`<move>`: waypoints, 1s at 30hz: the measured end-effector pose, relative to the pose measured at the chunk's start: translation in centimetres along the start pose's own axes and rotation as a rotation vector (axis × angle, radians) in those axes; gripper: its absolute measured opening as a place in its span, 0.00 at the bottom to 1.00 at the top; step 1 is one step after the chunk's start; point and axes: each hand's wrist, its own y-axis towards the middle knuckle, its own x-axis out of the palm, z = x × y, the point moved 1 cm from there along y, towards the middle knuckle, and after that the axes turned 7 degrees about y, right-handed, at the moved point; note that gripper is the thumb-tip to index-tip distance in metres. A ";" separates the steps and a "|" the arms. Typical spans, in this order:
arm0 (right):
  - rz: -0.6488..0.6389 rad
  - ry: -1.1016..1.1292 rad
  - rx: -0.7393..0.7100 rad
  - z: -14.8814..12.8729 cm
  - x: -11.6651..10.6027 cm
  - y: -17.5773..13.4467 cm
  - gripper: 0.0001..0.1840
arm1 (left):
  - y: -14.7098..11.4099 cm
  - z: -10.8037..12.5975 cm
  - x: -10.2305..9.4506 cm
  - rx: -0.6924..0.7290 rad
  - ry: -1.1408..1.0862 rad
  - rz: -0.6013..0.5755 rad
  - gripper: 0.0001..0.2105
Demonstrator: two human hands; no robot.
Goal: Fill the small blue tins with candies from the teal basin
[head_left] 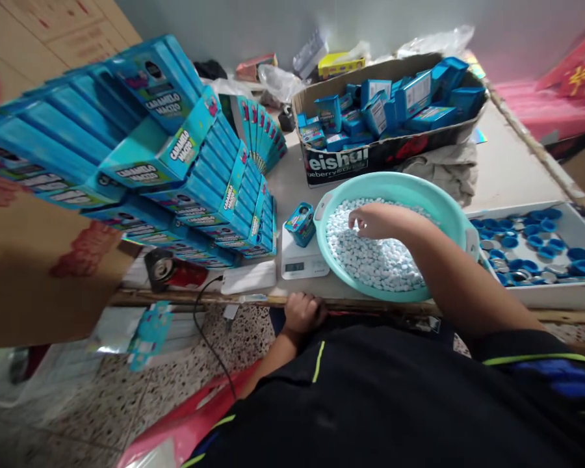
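Right hand: the right hand (373,220) was over the basin (409,181), its fingers bent and narrow, thumb near the index finger; whether they pinched a candy could not be told.
Left hand: the left hand (304,312) was at the table (286,301) edge, fingers folded into a fist; whether it held anything could not be told.
Candies: the candies (370,260), small, white and pale blue, covered the basin's floor, under and around the right hand.
Scale: the scale (308,268) lay just left of the basin, its display facing the person; a blue pack (299,225) stood on it.
Carton: behind the basin, the carton (338,170) held a jumble of blue packs; a cloth (451,166) lay in front of its right part.
Tray: right of the basin, the white tray (556,296) held blue caps and silvery discs.
Stack: tall blue display boxes (202,195) rose left of the scale.
Slab: in front of the stack lay a white slab (248,277), a dark cable (195,316) at its left end.
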 end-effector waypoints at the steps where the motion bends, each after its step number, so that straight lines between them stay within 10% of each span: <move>1: -0.002 0.002 0.000 0.2 0.1 0.2 0.19 | 0.1 0.0 -0.1 -0.001 -0.012 -0.003 0.04; 10: -0.031 -0.036 0.051 0.0 0.9 0.9 0.26 | 0.9 0.3 -0.7 -0.114 -0.166 0.031 0.04; 16: 0.014 0.069 0.021 0.3 0.0 1.0 0.19 | 6.6 -2.8 -1.0 -0.699 -0.201 0.218 0.20; 19: 0.226 0.392 -0.009 0.9 -0.7 1.7 0.12 | 10.3 -6.1 0.7 -0.869 -0.286 0.084 0.33; 22: 0.503 0.921 0.085 1.1 -1.0 2.7 0.10 | 12.7 -8.5 2.3 -1.012 -0.409 -0.214 0.25; 25: 0.629 1.394 0.155 0.6 -0.4 3.6 0.07 | 14.7 -9.4 2.0 -0.840 -0.342 -0.213 0.17; 30: 0.353 2.067 0.138 -1.4 0.3 4.2 0.17 | 19.9 -8.2 -0.2 -0.285 -0.055 -0.139 0.23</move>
